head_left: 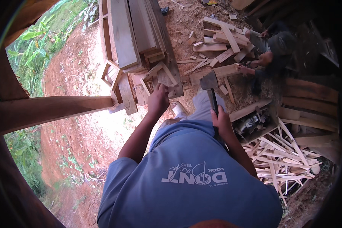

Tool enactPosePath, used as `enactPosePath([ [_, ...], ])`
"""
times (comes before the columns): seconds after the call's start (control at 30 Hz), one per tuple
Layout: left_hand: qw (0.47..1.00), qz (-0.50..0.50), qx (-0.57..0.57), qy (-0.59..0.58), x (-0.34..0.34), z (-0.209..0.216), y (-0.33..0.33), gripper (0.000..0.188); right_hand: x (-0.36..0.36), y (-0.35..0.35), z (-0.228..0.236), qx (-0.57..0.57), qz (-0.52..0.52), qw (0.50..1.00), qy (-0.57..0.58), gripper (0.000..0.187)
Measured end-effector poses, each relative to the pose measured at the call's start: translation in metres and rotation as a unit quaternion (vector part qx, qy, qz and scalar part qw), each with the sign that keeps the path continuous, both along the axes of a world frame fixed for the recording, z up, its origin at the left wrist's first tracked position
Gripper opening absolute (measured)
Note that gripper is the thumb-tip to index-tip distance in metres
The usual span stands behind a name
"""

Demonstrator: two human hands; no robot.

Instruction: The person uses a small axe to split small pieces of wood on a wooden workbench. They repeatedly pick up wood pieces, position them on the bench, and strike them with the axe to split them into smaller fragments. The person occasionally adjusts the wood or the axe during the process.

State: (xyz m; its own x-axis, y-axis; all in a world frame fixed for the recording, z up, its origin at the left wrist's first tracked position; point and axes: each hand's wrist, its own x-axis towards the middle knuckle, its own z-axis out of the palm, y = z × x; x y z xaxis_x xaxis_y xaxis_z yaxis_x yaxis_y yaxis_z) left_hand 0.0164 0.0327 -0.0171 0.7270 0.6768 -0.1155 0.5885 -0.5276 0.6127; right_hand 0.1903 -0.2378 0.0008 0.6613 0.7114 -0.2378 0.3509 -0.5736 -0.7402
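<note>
right hand: the right hand (223,121) is wrapped around the dark handle of a hatchet (209,81).
hatchet: held in front of the body, near the right knee; its long axis runs away from the person and slightly left, with the broad head at the far end.
left hand: the left hand (159,100) has its fingers curled together at the near side of a wooden frame (170,73); whether they pinch something small, i cannot tell.
wooden frame: on the worktop (174,62), set askew, one corner pointing away from the person; the side nearest the hand is partly hidden, so its long axis is unclear.
work so far: at least three sides of this frame look joined; whether the last is fixed cannot be told. a second frame (117,79), to the left, looks put together.
what is left: many planks (122,34) lie stacked lengthwise beyond, apparently unused.
right side: a co-worker (283,43) sits by loose offcuts (216,47); nearer are a tool box (237,115) and a heap of thin strips (288,157).
</note>
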Motion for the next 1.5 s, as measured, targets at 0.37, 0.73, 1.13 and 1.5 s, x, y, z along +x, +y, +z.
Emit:
enactPosePath([
  [0.37,0.943,0.12,-0.119,-0.287,0.027,-0.035,-0.022,0.03,0.003,0.045,0.041,0.03,0.023,0.993,0.112,0.029],
  [0.73,0.922,0.101,-0.143,-0.346,0.052,-0.036,-0.033,0.043,0.012,0.086,0.061,0.083,0.129,0.988,0.035,0.042],
  [1.13,0.963,-0.021,-0.1,-0.249,0.035,-0.024,-0.079,0.039,0.003,0.145,0.053,0.131,0.05,0.944,0.299,0.041],
  [1.5,0.967,0.026,0.225,-0.115,0.008,0.07,-0.002,0.044,0.056,0.194,0.048,0.142,0.151,0.867,0.453,0.046],
])
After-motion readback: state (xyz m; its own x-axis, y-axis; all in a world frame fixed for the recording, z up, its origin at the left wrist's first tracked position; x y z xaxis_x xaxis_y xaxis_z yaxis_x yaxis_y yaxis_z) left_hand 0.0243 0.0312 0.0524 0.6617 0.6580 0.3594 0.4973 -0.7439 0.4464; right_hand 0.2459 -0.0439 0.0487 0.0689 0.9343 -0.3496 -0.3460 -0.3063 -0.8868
